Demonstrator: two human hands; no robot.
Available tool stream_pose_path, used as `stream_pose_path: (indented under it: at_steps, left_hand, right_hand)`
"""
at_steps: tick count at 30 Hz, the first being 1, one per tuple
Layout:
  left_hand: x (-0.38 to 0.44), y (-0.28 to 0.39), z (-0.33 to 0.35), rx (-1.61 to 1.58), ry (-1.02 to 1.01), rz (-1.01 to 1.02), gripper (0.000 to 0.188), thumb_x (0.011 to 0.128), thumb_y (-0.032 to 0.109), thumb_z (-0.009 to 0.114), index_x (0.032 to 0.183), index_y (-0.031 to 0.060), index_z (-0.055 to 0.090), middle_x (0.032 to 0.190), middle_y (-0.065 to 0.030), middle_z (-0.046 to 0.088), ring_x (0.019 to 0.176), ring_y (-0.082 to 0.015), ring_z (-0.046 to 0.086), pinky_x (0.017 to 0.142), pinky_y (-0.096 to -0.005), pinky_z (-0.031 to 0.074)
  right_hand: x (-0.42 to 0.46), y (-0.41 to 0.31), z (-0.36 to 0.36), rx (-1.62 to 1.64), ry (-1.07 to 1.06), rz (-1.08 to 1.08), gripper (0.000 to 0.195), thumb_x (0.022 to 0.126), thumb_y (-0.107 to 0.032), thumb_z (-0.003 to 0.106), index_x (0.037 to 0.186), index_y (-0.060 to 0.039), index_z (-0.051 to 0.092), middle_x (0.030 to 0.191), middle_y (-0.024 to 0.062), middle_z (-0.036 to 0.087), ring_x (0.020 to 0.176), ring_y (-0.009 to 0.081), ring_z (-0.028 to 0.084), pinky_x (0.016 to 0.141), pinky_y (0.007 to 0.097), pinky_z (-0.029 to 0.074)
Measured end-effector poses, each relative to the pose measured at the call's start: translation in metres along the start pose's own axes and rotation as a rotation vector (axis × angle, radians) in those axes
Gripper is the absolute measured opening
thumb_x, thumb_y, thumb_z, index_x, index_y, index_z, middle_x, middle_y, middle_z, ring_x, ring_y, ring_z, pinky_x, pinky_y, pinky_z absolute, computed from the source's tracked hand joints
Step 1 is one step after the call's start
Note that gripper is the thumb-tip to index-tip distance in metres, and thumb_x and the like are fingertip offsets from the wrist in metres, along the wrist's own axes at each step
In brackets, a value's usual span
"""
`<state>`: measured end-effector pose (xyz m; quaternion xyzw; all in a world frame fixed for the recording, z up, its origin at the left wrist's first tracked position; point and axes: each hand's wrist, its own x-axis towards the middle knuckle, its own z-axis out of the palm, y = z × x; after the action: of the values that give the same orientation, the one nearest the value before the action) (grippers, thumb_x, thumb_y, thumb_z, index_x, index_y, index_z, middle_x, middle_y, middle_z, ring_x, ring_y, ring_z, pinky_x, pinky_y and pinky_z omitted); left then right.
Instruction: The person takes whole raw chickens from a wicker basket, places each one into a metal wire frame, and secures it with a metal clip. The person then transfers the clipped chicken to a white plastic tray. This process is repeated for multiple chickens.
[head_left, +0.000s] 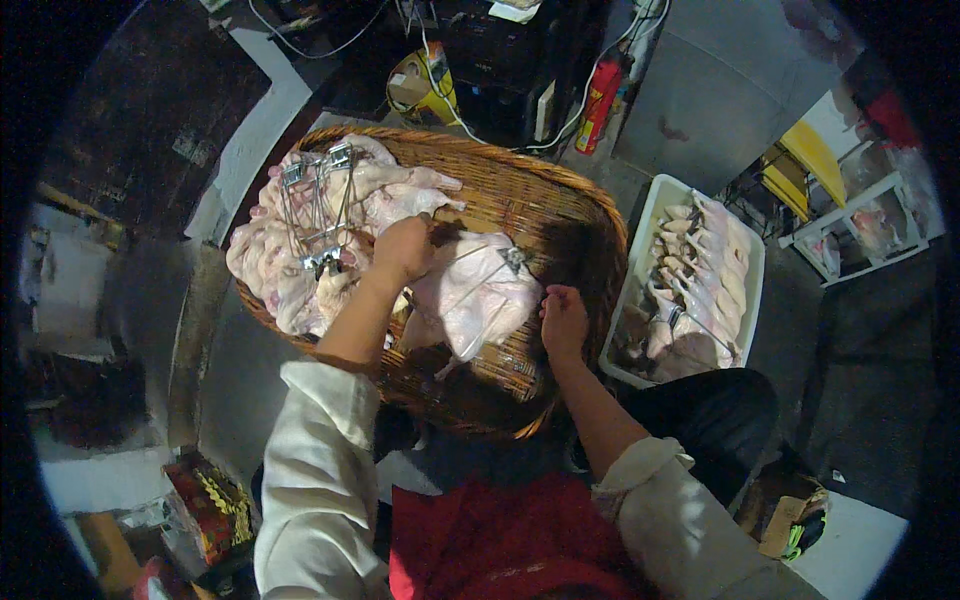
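Observation:
In a wicker basket (517, 187), a plucked poultry carcass (487, 292), likely a duck, lies with thin metal rods across it and a metal clip at its upper right. My left hand (405, 247) is at the carcass's upper left, fingers curled; whether it grips the rod or the bird is hidden. Just off the bird's right side is my right hand (564, 319), its fingers curled, with contact and contents unclear. More plucked carcasses (285, 262) are heaped at the basket's left, and several metal wire hooks with clips (319, 202) rest on them.
A white plastic tub (622, 330) right of the basket holds several carcasses (716, 262) in a row. Beyond the basket stand a red fire extinguisher (600, 101), a yellow container (431, 86) and a white cable (450, 105). Cardboard boxes (784, 525) lie at lower right.

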<state>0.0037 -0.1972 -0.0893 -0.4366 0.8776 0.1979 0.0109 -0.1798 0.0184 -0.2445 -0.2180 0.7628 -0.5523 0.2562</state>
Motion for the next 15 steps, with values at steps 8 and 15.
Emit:
stream_pose_path:
  at_steps: [8,15]
  left_hand:
    - [-0.058,0.024,0.110,-0.162,0.028,-0.107,0.018,0.091,0.026,0.060,0.096,0.0137,0.071,0.090,-0.0206,0.071,0.085,-0.0411,0.069,0.077,-0.0510,0.055]
    - [-0.069,0.022,0.147,-0.208,0.263,-0.094,0.011,0.088,0.017,0.060,0.092,0.0112,0.068,0.089,-0.0161,0.069,0.088,-0.0368,0.067,0.076,-0.0467,0.054]
  right_hand:
    - [-0.009,0.016,0.019,-0.170,-0.199,-0.057,0.014,0.094,-0.013,0.060,0.103,-0.0046,0.067,0.079,0.0070,0.066,0.069,0.0145,0.063,0.066,0.0312,0.050]
    - [0.004,-0.009,0.040,-0.419,-0.215,-0.504,0.016,0.092,-0.016,0.064,0.105,-0.0068,0.069,0.096,0.0144,0.071,0.087,0.0285,0.070,0.078,0.0375,0.054]
